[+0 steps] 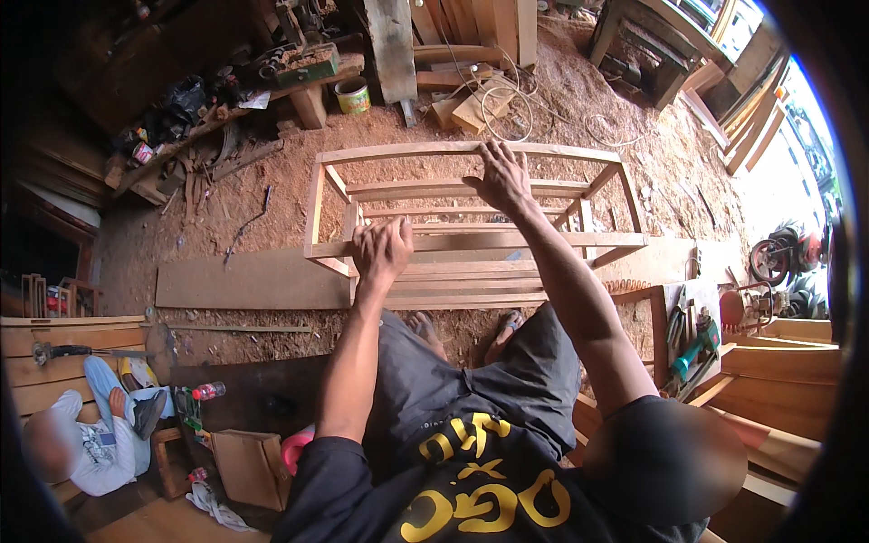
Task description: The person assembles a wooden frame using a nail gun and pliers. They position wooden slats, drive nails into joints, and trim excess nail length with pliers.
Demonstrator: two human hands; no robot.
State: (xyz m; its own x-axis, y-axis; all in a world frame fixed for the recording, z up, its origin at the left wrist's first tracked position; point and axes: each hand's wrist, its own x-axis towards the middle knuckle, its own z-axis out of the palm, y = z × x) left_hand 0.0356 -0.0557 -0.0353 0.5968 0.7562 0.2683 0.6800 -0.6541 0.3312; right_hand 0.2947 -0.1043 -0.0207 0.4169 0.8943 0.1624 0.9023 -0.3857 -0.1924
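Note:
A slatted wooden frame [434, 242] of pale rails and posts stands in front of me, partly over a long flat board [244, 279] on the ground. My left hand [382, 249] is closed over its near top rail, left of the middle, with the fingertips curled on the wood. Farther off and to the right, my right hand [503, 181] rests against the far top rail, fingers spread and thumb pointing left. Its fingertips lie on the rail rather than around it. Several lower slats show between my arms.
Sawdust and shavings cover the ground. A paint can [352, 95] and a coiled cable [509, 107] lie beyond the frame. To the right, a green power tool [695, 348] lies among hand tools. A person [100, 434] sits at the lower left near a cardboard box [251, 468].

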